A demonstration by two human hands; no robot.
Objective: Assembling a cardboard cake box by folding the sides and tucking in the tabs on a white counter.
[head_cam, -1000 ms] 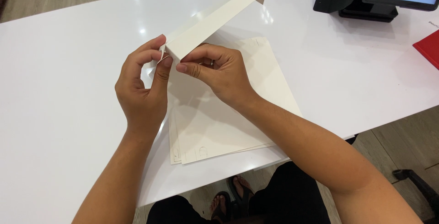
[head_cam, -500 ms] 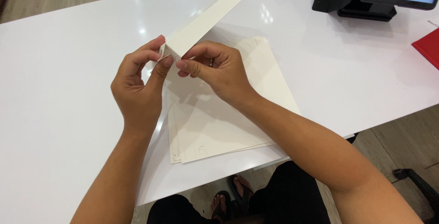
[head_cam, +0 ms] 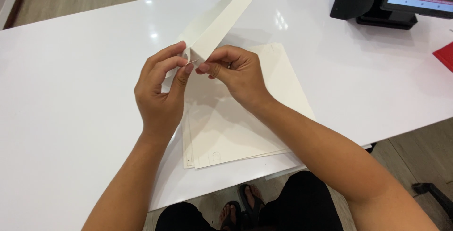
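Observation:
A cream folded cardboard sheet [head_cam: 222, 19] slants up over the white table [head_cam: 71, 80], its far end bent over. My left hand [head_cam: 158, 94] pinches its near corner from the left. My right hand [head_cam: 236, 73] pinches the same corner from the right, thumb and forefinger closed on the fold. Both hands meet above a stack of flat cream card sheets [head_cam: 236, 127] that lies on the table under them.
A black screen on a stand [head_cam: 391, 2] sits at the far right of the table. A red item [head_cam: 446, 54] shows at the right edge. The table's front edge runs just below the stack, with my legs and sandals under it.
The folded sheet has tilted a little more upright and both hands have shifted slightly on its near corner. The flat stack has not moved.

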